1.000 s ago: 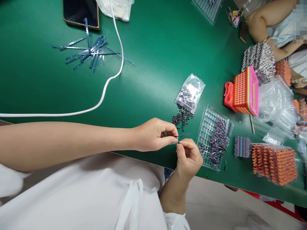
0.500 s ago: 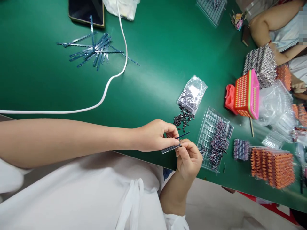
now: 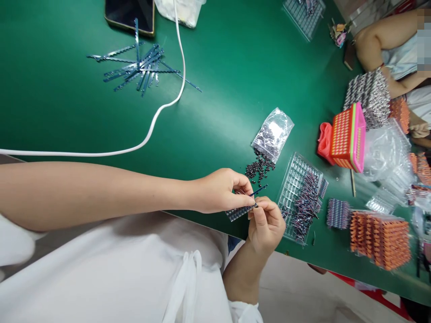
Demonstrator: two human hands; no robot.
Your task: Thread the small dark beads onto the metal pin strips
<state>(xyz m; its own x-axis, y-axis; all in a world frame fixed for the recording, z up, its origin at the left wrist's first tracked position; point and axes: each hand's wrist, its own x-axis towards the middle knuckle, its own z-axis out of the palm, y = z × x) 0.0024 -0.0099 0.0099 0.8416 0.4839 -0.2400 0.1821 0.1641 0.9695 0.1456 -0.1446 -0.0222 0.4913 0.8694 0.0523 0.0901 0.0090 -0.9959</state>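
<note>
My left hand [image 3: 222,190] is closed on a dark blue notched strip [image 3: 240,211], which sticks out below its fingers near the table's front edge. A thin blue piece [image 3: 260,190] pokes out between the two hands. My right hand [image 3: 266,224] pinches at the strip's right end, where a tiny dark bead shows at the fingertips; what else it grips is hidden. Just beyond the hands lie loose black beads [image 3: 259,169], spilling from a clear bag [image 3: 273,134]. Right of my right hand sits a clear ribbed tray [image 3: 286,186] with many small dark pieces.
A white cable [image 3: 158,112] crosses the table by a pile of blue strips [image 3: 144,67] and a phone [image 3: 129,15]. At the right are a basket [image 3: 342,137], stacked orange pieces [image 3: 380,240], a striped bundle [image 3: 338,214] and another person's arm [image 3: 404,85].
The view has shifted slightly, moving the table items a little. The strip in my left hand shows a wider face. Both hands remain together at its end.
</note>
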